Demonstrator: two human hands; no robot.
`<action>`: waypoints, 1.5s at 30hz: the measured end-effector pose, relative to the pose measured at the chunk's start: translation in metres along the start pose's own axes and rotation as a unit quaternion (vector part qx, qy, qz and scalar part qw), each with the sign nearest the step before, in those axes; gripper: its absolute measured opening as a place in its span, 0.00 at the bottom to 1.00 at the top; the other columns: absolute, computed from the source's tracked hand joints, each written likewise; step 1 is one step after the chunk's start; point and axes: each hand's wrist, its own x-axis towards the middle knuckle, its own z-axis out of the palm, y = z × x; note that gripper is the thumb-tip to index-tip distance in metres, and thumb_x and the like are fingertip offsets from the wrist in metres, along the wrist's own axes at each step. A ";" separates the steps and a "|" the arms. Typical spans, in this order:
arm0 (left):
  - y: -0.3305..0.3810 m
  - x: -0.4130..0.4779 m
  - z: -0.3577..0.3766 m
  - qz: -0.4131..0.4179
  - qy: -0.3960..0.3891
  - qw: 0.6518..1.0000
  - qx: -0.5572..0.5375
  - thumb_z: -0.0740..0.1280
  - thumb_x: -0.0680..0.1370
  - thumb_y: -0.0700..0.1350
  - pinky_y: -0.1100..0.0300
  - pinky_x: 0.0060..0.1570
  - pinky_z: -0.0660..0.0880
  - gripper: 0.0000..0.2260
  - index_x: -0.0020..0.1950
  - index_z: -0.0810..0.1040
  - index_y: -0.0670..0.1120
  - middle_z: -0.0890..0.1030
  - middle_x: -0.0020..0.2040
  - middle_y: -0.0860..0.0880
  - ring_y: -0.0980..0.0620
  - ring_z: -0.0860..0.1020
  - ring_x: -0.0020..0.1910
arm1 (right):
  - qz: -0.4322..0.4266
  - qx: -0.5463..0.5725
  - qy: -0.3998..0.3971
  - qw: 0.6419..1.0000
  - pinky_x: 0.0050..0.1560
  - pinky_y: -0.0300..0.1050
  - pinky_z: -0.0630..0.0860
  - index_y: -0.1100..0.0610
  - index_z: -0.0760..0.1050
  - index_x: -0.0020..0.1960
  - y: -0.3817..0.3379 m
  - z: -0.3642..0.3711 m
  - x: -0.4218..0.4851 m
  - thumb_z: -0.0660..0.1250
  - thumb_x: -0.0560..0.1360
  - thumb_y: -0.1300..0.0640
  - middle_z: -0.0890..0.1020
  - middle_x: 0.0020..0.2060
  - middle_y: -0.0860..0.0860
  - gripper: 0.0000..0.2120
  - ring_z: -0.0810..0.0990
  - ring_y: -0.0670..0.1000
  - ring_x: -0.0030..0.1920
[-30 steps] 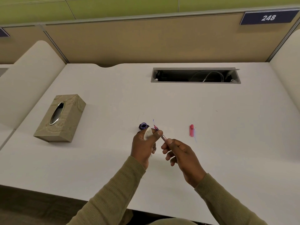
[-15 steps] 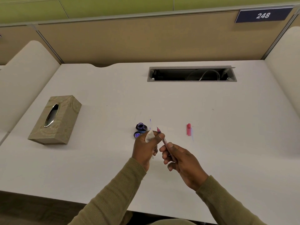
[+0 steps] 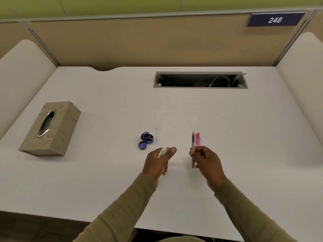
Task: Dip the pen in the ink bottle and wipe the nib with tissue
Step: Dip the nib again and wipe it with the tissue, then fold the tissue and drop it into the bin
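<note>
The white laminate tabletop (image 3: 244, 163) sits in a study booth with tan partition panels behind it. From my station I see that the hands have parted since half a second ago, so the pen (image 3: 193, 143) is no longer against the tissue (image 3: 161, 151). The left hand (image 3: 157, 165) has its grip closed on the small crumpled white wad, pinched under the thumb. The right hand (image 3: 208, 161) has its grip closed round the slim pen barrel, which is blurred, points toward the far edge and is just beside the pink cap (image 3: 197, 139) lying mid-tabletop. I judge the wipe finished, or at least paused, with capping likely next. The squat dark glass ink bottle (image 3: 147, 136) stands open near the middle, its round lid (image 3: 142, 145) just beside it on the near side, inside up and purple. A boxy, wood-grained tissue box (image 3: 52, 130) with an oval metal-rimmed slot lies toward the left edge.
</note>
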 end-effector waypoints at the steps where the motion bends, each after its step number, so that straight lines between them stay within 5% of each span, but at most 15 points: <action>1: -0.001 0.000 0.000 0.000 -0.004 1.000 0.003 0.72 0.75 0.52 0.61 0.26 0.63 0.12 0.51 0.84 0.44 0.63 0.26 0.52 0.54 0.62 0.24 | 0.002 -0.027 0.031 0.999 0.41 0.42 0.78 0.52 0.81 0.49 0.004 -0.004 0.008 0.71 0.76 0.55 0.85 0.41 0.50 0.02 0.81 0.50 0.40; 5: -0.005 0.000 -0.002 -0.011 -0.008 1.000 0.015 0.72 0.75 0.52 0.61 0.25 0.64 0.13 0.51 0.84 0.44 0.64 0.25 0.53 0.54 0.62 0.24 | -0.012 -0.155 0.092 0.984 0.43 0.43 0.76 0.55 0.78 0.49 0.020 -0.014 0.038 0.71 0.76 0.54 0.84 0.36 0.51 0.05 0.83 0.54 0.41; 13: -0.009 0.001 -0.007 -0.021 -0.006 1.000 0.011 0.72 0.75 0.51 0.61 0.26 0.64 0.13 0.51 0.83 0.43 0.64 0.25 0.54 0.54 0.62 0.24 | -0.031 -0.268 0.103 0.957 0.50 0.48 0.74 0.59 0.76 0.55 0.029 -0.009 0.059 0.72 0.75 0.55 0.82 0.48 0.55 0.12 0.76 0.54 0.46; 26: -0.007 -0.003 -0.008 -0.016 -0.007 1.000 0.007 0.70 0.76 0.53 0.60 0.27 0.63 0.13 0.50 0.84 0.44 0.64 0.27 0.53 0.54 0.62 0.24 | -0.035 -0.285 0.099 0.953 0.46 0.44 0.68 0.58 0.72 0.60 0.033 -0.006 0.062 0.72 0.74 0.47 0.82 0.49 0.55 0.21 0.75 0.53 0.44; 31: -0.003 -0.003 -0.009 -0.049 -0.023 0.998 -0.034 0.57 0.81 0.61 0.59 0.30 0.60 0.25 0.53 0.83 0.43 0.63 0.27 0.51 0.53 0.61 0.25 | -0.035 -0.290 0.108 0.950 0.44 0.46 0.71 0.56 0.71 0.61 0.039 -0.010 0.058 0.69 0.74 0.42 0.81 0.47 0.54 0.23 0.78 0.53 0.45; 39: 0.005 -0.010 -0.006 -0.025 -0.006 0.994 -0.103 0.54 0.79 0.39 0.60 0.30 0.63 0.17 0.53 0.84 0.42 0.71 0.32 0.49 0.53 0.64 0.30 | -0.068 -0.263 0.131 0.954 0.43 0.45 0.75 0.53 0.73 0.60 0.035 -0.017 0.029 0.68 0.75 0.40 0.81 0.44 0.50 0.21 0.80 0.50 0.43; 45: 0.012 -0.017 0.004 0.031 0.008 0.997 -0.073 0.64 0.79 0.35 0.62 0.40 0.76 0.14 0.57 0.81 0.51 0.83 0.53 0.49 0.52 0.78 0.42 | -0.115 -0.124 0.069 0.983 0.41 0.38 0.75 0.49 0.75 0.54 0.005 -0.003 -0.025 0.68 0.77 0.43 0.81 0.40 0.46 0.11 0.80 0.46 0.40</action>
